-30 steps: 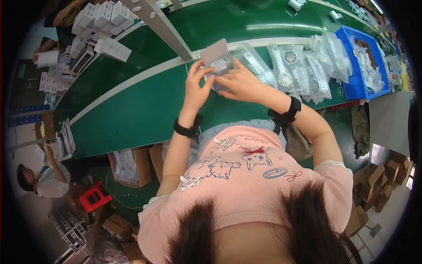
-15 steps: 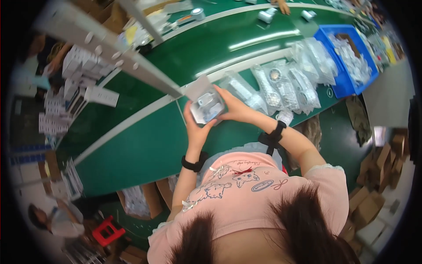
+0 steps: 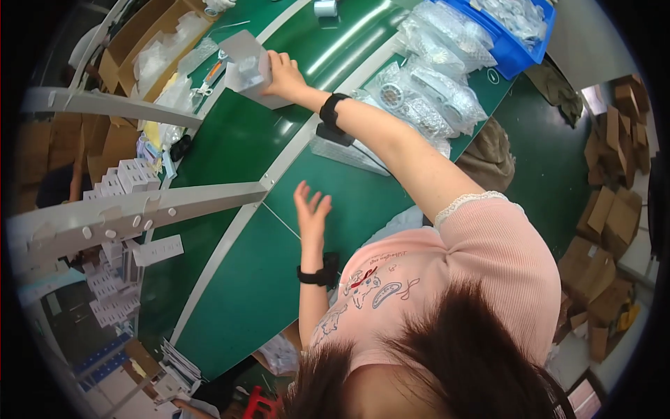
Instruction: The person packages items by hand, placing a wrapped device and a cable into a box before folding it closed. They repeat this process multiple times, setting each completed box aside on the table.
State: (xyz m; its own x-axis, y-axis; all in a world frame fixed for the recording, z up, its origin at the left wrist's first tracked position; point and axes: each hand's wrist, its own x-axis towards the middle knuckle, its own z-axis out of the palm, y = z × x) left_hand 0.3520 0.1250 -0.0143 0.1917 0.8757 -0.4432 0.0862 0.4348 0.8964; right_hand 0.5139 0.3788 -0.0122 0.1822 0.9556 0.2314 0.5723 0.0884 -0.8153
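Note:
My right hand (image 3: pixel 285 75) reaches far across the green table, its fingers wrapped round the near side of an open white box (image 3: pixel 257 89). The box's lid stands up, and something pale shows inside, too unclear to name. My left hand (image 3: pixel 312 209) hovers over the near part of the table, fingers spread, holding nothing. Under and beside my right forearm lie several bubble-wrapped items (image 3: pixel 426 98); some round parts show through the wrap.
A grey metal post (image 3: pixel 167 209) crosses at the left, by stacked white boxes (image 3: pixel 125 180). A blue bin (image 3: pixel 513 59) of small wrapped parts stands at the far right. Beyond my right hand are an orange-handled tool (image 3: pixel 213 72) and a cardboard box (image 3: pixel 129 70).
The white box has gone from between both hands to the far side of the table, in my right hand. My left hand has let go of it. The head view has turned.

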